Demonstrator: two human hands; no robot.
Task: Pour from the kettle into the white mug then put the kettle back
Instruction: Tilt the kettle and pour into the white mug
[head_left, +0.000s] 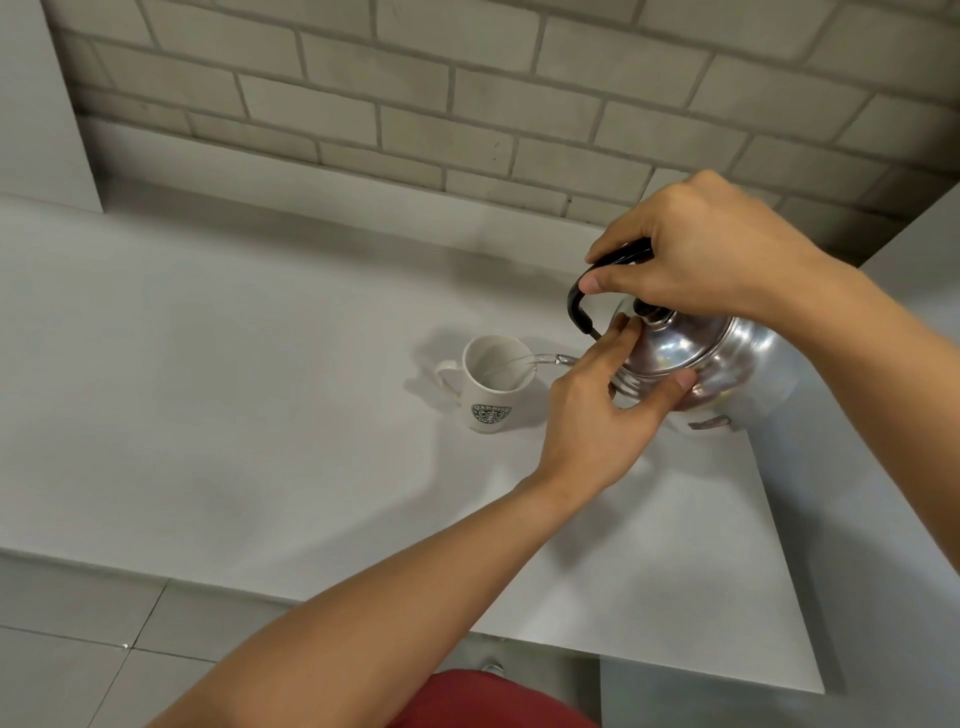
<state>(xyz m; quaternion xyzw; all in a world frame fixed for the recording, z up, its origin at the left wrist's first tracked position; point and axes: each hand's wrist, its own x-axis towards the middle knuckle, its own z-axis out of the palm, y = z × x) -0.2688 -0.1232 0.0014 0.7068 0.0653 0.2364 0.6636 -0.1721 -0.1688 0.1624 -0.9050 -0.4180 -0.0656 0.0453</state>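
Note:
A shiny steel kettle (722, 358) with a black handle hangs tilted to the left above the white counter (234, 415). My right hand (696, 260) grips the black handle from above. My left hand (597, 415) presses fingers and thumb against the kettle's lid and front side. A thin stream of water runs from the spout into the white mug (488, 384), which stands upright on the counter just left of the kettle, its green logo facing me and its handle pointing left.
A grey brick wall (467, 93) rises behind the counter. A white panel (36, 104) stands at the far left. The counter's right edge (779, 519) runs diagonally beside the kettle, and its front edge drops to a tiled floor (78, 649).

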